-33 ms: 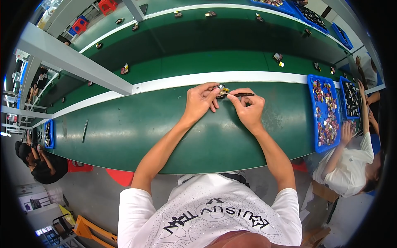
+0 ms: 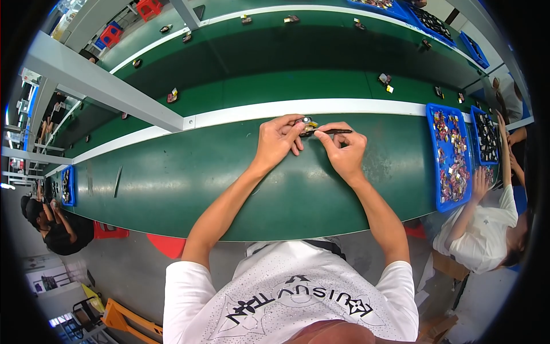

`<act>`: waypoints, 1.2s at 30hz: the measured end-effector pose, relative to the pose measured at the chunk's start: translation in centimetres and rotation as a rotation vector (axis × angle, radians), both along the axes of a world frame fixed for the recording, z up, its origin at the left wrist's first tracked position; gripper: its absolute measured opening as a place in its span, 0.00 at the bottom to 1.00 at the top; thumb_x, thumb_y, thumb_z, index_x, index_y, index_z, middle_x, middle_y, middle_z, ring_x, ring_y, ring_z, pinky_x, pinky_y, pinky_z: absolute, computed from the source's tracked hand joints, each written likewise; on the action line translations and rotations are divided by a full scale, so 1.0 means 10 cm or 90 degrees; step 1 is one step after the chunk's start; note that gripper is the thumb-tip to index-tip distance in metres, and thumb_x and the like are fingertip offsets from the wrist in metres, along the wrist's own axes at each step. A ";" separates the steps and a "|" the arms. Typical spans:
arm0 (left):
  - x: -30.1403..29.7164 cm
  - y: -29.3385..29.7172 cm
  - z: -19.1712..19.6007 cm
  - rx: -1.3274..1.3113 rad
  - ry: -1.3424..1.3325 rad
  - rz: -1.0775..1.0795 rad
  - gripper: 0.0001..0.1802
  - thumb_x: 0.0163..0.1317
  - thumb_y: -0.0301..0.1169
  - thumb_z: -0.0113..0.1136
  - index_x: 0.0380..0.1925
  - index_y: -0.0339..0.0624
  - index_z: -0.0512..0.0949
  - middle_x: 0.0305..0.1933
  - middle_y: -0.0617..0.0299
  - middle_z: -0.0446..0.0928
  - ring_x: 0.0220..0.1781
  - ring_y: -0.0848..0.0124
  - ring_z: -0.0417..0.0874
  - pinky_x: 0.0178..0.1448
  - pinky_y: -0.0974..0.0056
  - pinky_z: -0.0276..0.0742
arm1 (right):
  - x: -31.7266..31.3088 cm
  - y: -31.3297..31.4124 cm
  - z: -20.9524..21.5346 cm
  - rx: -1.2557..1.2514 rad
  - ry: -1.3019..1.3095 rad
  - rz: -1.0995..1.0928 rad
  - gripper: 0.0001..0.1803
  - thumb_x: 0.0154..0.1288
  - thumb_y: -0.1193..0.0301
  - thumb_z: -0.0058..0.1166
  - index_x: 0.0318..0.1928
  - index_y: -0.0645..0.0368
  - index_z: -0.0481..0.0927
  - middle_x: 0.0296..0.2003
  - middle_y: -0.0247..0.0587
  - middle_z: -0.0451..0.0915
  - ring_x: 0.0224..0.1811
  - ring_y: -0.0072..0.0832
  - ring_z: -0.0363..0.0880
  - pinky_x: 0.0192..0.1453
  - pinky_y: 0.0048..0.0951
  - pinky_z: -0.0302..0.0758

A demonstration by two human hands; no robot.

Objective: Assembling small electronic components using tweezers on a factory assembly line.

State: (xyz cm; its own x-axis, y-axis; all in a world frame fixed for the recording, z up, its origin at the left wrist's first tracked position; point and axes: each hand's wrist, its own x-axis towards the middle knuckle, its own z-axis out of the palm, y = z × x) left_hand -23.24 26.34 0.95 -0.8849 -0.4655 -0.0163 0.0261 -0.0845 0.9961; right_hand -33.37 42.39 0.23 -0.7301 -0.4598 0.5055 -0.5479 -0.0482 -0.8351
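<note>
Both hands work at the far edge of the green counter (image 2: 172, 183), just short of its white strip. The left hand (image 2: 277, 140) pinches a small yellow-and-silver metal part (image 2: 309, 123) at its fingertips; grip closed on the part. The right hand (image 2: 342, 150) holds a thin dark rod-shaped tool (image 2: 335, 132), grip clenched around it, the tip meeting the part just right of the left fingertips. Well right of the right hand sits a blue plastic tray of mixed small parts (image 2: 433, 172), where another person's hand (image 2: 478, 182) reaches.
</note>
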 end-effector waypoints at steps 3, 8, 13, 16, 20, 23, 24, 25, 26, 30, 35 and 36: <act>0.00 -0.01 0.02 -0.013 -0.005 -0.015 0.17 0.73 0.26 0.60 0.55 0.23 0.79 0.34 0.52 0.85 0.26 0.72 0.85 0.25 0.69 0.81 | 0.01 0.00 0.04 0.017 -0.004 0.000 0.12 0.58 0.77 0.72 0.23 0.69 0.83 0.35 0.36 0.90 0.14 0.11 0.58 0.19 0.23 0.53; 0.00 0.00 0.02 -0.024 0.003 -0.003 0.16 0.73 0.25 0.60 0.55 0.23 0.79 0.35 0.52 0.85 0.26 0.72 0.84 0.26 0.69 0.81 | 0.03 -0.01 0.08 0.003 0.009 -0.004 0.10 0.59 0.78 0.71 0.24 0.69 0.83 0.33 0.33 0.90 0.13 0.10 0.57 0.19 0.23 0.53; 0.01 0.03 0.02 -0.027 0.008 0.009 0.16 0.73 0.26 0.61 0.55 0.24 0.79 0.35 0.52 0.85 0.26 0.72 0.84 0.26 0.69 0.81 | 0.04 -0.01 0.09 0.011 0.004 -0.012 0.08 0.59 0.78 0.71 0.26 0.69 0.85 0.32 0.33 0.89 0.13 0.10 0.57 0.19 0.23 0.53; 0.01 0.03 0.00 -0.032 0.015 0.011 0.16 0.73 0.26 0.61 0.55 0.24 0.79 0.35 0.52 0.86 0.26 0.72 0.84 0.26 0.69 0.81 | 0.05 0.00 0.09 0.026 0.001 -0.021 0.08 0.58 0.78 0.71 0.26 0.69 0.85 0.32 0.33 0.90 0.13 0.11 0.57 0.19 0.23 0.53; 0.00 0.02 -0.01 -0.018 0.020 0.013 0.16 0.73 0.26 0.61 0.55 0.24 0.79 0.35 0.52 0.86 0.27 0.72 0.85 0.26 0.69 0.82 | 0.06 0.00 0.10 0.027 0.020 -0.026 0.07 0.58 0.78 0.71 0.27 0.68 0.86 0.32 0.33 0.90 0.12 0.11 0.58 0.18 0.23 0.53; -0.01 0.02 -0.01 -0.012 0.017 0.015 0.16 0.73 0.25 0.61 0.55 0.24 0.79 0.35 0.51 0.86 0.27 0.72 0.85 0.26 0.69 0.82 | 0.07 -0.01 0.11 0.020 0.020 -0.027 0.05 0.58 0.78 0.72 0.29 0.67 0.87 0.32 0.32 0.90 0.12 0.11 0.59 0.18 0.23 0.54; -0.01 0.02 -0.01 -0.012 0.018 0.013 0.16 0.73 0.25 0.61 0.55 0.24 0.79 0.35 0.51 0.86 0.27 0.72 0.85 0.26 0.69 0.82 | 0.07 -0.01 0.11 0.020 0.021 -0.028 0.05 0.58 0.78 0.72 0.29 0.67 0.87 0.32 0.32 0.90 0.12 0.11 0.59 0.18 0.23 0.54; -0.01 0.02 -0.01 -0.015 0.016 0.018 0.16 0.73 0.25 0.61 0.55 0.24 0.79 0.35 0.51 0.86 0.27 0.72 0.85 0.26 0.69 0.82 | 0.07 -0.01 0.11 0.020 0.026 -0.028 0.05 0.57 0.78 0.72 0.29 0.66 0.87 0.31 0.32 0.89 0.12 0.11 0.59 0.18 0.23 0.54; -0.01 0.02 0.00 -0.018 0.013 0.022 0.16 0.73 0.25 0.61 0.55 0.24 0.79 0.35 0.51 0.86 0.27 0.72 0.85 0.26 0.69 0.82 | 0.07 -0.02 0.11 0.021 0.031 -0.028 0.04 0.57 0.78 0.72 0.30 0.66 0.88 0.30 0.32 0.89 0.12 0.11 0.59 0.18 0.22 0.54; 0.00 0.03 -0.01 -0.012 0.018 0.030 0.16 0.73 0.25 0.61 0.55 0.23 0.79 0.35 0.51 0.86 0.26 0.72 0.84 0.26 0.69 0.82 | 0.08 -0.01 0.11 0.023 0.037 -0.028 0.04 0.57 0.78 0.72 0.30 0.65 0.88 0.28 0.31 0.88 0.12 0.11 0.59 0.18 0.22 0.54; -0.02 0.02 -0.03 -0.014 0.019 0.031 0.16 0.73 0.24 0.61 0.54 0.22 0.79 0.35 0.51 0.85 0.26 0.72 0.84 0.26 0.69 0.82 | 0.07 -0.01 0.09 0.019 0.036 -0.033 0.03 0.57 0.78 0.72 0.31 0.64 0.89 0.26 0.30 0.87 0.12 0.11 0.59 0.18 0.22 0.54; -0.02 0.02 -0.03 -0.014 0.019 0.031 0.16 0.73 0.24 0.61 0.54 0.22 0.79 0.35 0.51 0.85 0.26 0.72 0.84 0.26 0.69 0.82 | 0.07 -0.01 0.08 0.019 0.036 -0.033 0.03 0.57 0.78 0.72 0.31 0.64 0.89 0.26 0.30 0.87 0.12 0.11 0.59 0.18 0.22 0.54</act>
State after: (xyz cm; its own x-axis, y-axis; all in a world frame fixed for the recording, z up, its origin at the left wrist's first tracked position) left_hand -23.42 26.50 0.60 -0.8608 -0.5085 0.0208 0.0598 -0.0604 0.9964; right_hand -32.66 42.24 1.07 -0.7239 -0.4384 0.5327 -0.5951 0.0062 -0.8036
